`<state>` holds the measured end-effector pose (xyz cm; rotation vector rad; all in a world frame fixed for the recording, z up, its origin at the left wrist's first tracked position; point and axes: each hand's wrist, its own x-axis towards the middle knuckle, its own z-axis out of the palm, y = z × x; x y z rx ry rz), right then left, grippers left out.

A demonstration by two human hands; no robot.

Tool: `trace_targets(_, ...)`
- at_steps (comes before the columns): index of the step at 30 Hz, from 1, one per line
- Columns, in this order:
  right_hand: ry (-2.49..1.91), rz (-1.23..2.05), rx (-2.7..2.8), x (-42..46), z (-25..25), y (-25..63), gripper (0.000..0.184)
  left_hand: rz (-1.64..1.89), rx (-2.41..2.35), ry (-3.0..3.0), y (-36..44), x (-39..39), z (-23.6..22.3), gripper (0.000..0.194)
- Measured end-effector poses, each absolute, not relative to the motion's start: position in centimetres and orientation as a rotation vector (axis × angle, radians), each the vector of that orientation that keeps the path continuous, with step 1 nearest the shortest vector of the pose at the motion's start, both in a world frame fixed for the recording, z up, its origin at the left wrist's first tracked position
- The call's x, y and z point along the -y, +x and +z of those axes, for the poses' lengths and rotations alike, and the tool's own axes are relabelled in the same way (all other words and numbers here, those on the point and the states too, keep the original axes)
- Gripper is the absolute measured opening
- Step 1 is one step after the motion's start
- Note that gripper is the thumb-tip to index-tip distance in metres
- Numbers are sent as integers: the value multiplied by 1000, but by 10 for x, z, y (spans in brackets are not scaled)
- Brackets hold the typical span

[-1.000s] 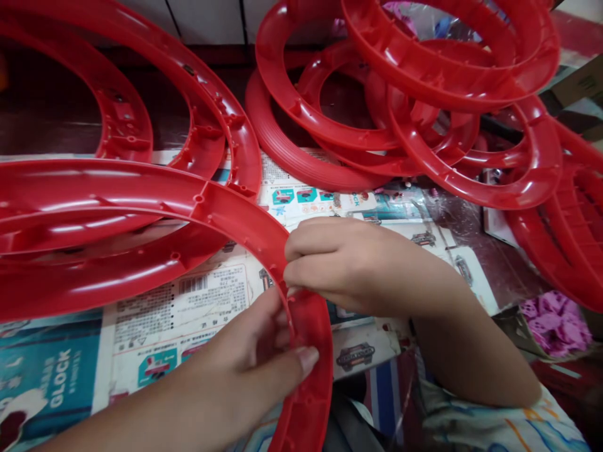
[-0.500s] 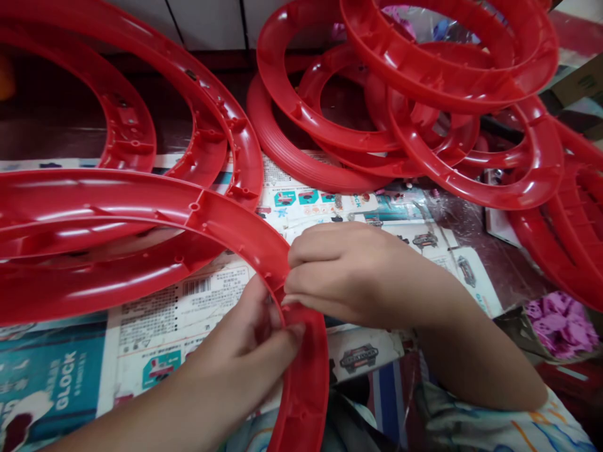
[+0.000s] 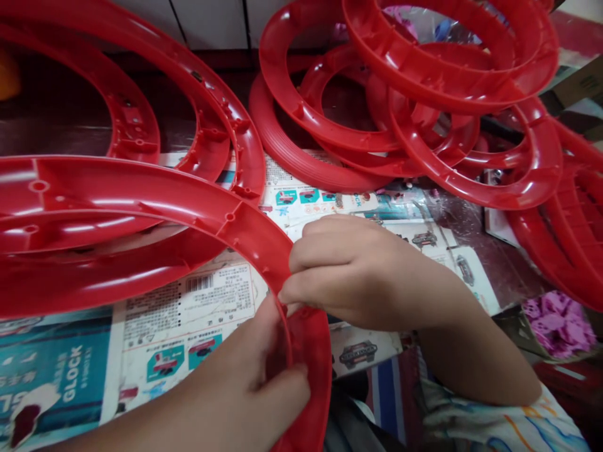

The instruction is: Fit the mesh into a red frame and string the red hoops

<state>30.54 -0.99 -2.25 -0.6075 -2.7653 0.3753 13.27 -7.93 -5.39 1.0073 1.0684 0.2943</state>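
A large red plastic ring, its ribbed hollow side facing up, crosses the lower left and curves down toward the front. My left hand is closed round its inner rim, with the thumb bent over into the channel. Close by, my right hand has its fingers pinched together at the channel, just above the left thumb. The right fingertips are partly hidden, and whatever they may hold cannot be made out. Beneath this ring lies another red ring.
Printed cardboard sheets cover much of the dark table. More red rings lean at the back left, and a loose pile of red rings fills the back right. A container of pink pieces stands at the right.
The ring has turned a little, its ribs shifting right and downward toward my hands. My left thumb has moved slightly lower; the right hand stays pinched in nearly the same place.
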Motion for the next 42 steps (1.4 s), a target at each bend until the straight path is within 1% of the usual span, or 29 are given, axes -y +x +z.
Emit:
trace_targets(4,-558,641,2717,8,-22,307,18,229,-1111,1069,130,82,-55,33)
trace_targets(6,-591,757,2701,7,-20,308,19,179,-1101,1047,131,82,-55,30)
trace_targets(8,-606,823,2715,7,-19,310,21,161,-1045,1027,132,82,-56,34)
trace_targets(12,-580,854,2768,5,-19,312,20,242,-973,936,134,86,-59,45)
trace_targets(15,-559,888,2754,4,-19,313,18,261,-884,726,136,88,-57,45)
trace_targets(18,-561,900,2729,4,-18,313,17,296,-845,575,136,86,-51,39)
trace_targets(22,-554,866,2735,3,-17,313,18,405,-866,598,135,80,-46,44)
trace_targets(29,-581,699,2726,6,-17,311,27,377,-948,536,134,77,-45,43)
trace_targets(31,-586,697,2704,7,-18,310,27,369,-948,502,134,76,-45,40)
trace_targets(36,-560,722,2676,6,-23,309,25,361,-931,434,135,75,-45,20)
trace_targets(40,-630,719,2661,9,-22,307,26,370,-903,508,135,74,-45,17)
trace_targets(42,-667,709,2667,10,-22,307,25,366,-885,529,136,74,-45,19)
